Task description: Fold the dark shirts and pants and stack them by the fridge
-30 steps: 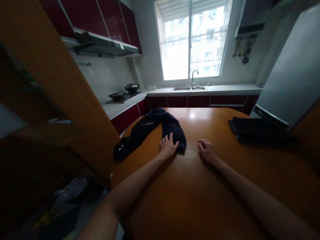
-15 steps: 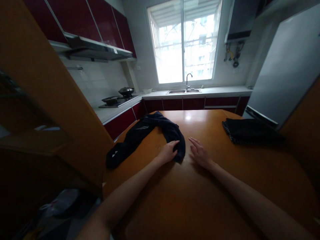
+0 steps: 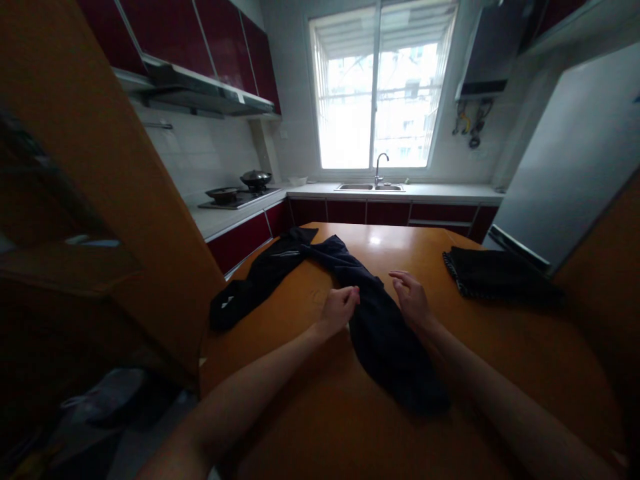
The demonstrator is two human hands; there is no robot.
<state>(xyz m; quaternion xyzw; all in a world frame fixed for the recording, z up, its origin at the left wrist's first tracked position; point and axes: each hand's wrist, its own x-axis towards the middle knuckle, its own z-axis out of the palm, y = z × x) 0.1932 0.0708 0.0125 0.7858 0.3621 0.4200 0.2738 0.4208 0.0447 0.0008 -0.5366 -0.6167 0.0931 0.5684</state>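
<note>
A dark navy pair of trousers (image 3: 370,320) lies spread over the orange table (image 3: 500,360). One leg runs toward me between my arms, the other trails off the table's left edge. My left hand (image 3: 339,308) is curled at the left side of the near leg, its fingers pinching the cloth edge. At the right side of the same leg my right hand (image 3: 411,298) hovers with its fingers loosely bent and apart, close to the fabric.
A folded dark cloth (image 3: 493,280) lies at the table's right. A tall orange cabinet side (image 3: 115,173) stands close on the left. Behind are a counter with a sink (image 3: 370,187), a stove with pans (image 3: 240,190), a window, and a grey fridge (image 3: 575,160).
The bunched trouser leg has been pulled out toward me and now lies stretched between my arms. My left hand went from flat on the cloth to pinching; my right hand lifted beside it.
</note>
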